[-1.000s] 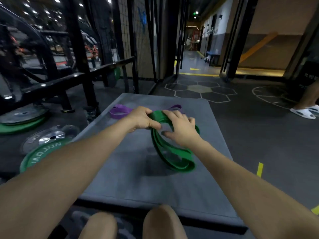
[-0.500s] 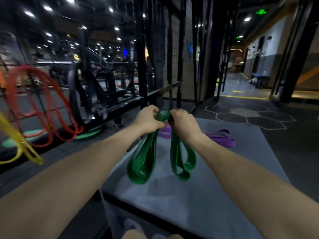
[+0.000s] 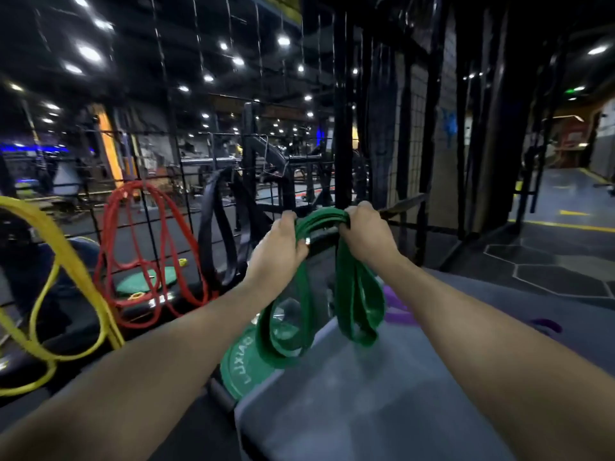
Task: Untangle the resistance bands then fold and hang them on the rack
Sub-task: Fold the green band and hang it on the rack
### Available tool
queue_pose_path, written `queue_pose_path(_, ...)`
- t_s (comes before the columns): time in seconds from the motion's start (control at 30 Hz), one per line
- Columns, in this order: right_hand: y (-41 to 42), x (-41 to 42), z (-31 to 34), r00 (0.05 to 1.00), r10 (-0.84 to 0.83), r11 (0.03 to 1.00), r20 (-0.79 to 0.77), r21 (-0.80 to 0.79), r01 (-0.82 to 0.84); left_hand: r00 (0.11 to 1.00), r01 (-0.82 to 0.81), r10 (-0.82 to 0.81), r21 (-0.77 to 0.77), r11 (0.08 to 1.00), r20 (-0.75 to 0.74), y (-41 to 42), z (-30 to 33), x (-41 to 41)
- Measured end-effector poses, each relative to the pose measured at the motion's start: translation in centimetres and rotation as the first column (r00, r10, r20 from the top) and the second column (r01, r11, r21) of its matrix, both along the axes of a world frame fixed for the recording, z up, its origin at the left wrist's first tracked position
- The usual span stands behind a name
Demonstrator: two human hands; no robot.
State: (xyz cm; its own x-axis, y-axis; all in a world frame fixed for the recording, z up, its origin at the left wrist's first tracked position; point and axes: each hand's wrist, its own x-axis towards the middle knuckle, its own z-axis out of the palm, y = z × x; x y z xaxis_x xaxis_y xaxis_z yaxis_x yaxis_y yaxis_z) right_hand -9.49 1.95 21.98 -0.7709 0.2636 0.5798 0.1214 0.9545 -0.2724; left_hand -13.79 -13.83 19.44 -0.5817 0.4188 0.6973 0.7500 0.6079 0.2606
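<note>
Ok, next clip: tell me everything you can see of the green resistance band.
The green resistance band is a wide, flat, matte loop that looks like rubber, folded into several layers. The left hand and right hand both grip its bunched top, held up in the air in front of the wire rack. Two doubled loops hang down from the hands, one under each. Their lower ends dangle over the edge of the grey platform; whether they touch it is unclear.

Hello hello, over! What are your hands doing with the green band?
Left hand and right hand both gripping folded green band, loops hanging. Red band and black band already on rack. Nothing in the way.
</note>
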Motion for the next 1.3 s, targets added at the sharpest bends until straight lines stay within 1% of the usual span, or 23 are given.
queue_pose_path(0.03,0.2,-0.8,0.2,1.000,0.010,1.000,0.008,0.001,-0.010,1.000,0.003,-0.004,0.014,1.000,0.026,-0.1,0.6,-0.5)
queue_pose_path(0.1,0.3,-2.2,0.7,0.999,0.041,0.999,-0.001,-0.010,-0.041,0.999,-0.020,0.019,0.023,1.000,0.033,-0.4,1.7,-1.3)
queue_pose_path(0.2,0.3,-3.6,1.4,0.988,0.094,0.994,-0.126,-0.034,-0.099,0.996,-0.067,0.061,0.080,0.995,0.067,-0.4,3.5,-2.6)
queue_pose_path(0.3,0.7,-4.9,2.0,0.960,0.142,0.988,-0.240,-0.020,-0.151,0.992,-0.087,0.074,0.135,0.987,0.099,-0.1,5.3,-3.9)
queue_pose_path(0.47,1.6,-7.7,2.9,0.913,0.161,0.983,-0.375,-0.017,-0.180,0.993,-0.097,0.084,0.190,0.977,0.078,0.7,7.9,-5.9)
queue_pose_path(0.67,1.7,-11.7,4.7,0.874,0.164,0.963,-0.458,-0.116,-0.242,0.987,-0.162,0.158,0.193,0.968,0.037,2.0,10.9,-8.3)
queue_pose_path(0.8,1.7,-14.6,6.0,0.866,0.136,0.961,-0.482,-0.148,-0.234,0.965,-0.250,0.260,0.169,0.953,-0.036,2.6,12.3,-9.8)
queue_pose_path(1.0,1.6,-19.6,7.2,0.860,0.163,0.949,-0.483,-0.163,-0.271,0.922,-0.349,0.368,0.155,0.924,-0.121,3.1,13.3,-12.5)
queue_pose_path(1.17,1.1,-21.7,6.2,0.837,0.206,0.918,-0.506,-0.196,-0.345,0.873,-0.424,0.442,0.128,0.897,-0.207,3.3,12.2,-13.6)
queue_pose_path(1.3,0.8,-22.7,4.8,0.813,0.233,0.910,-0.534,-0.175,-0.376,0.829,-0.489,0.505,0.129,0.863,-0.240,3.8,11.7,-13.6)
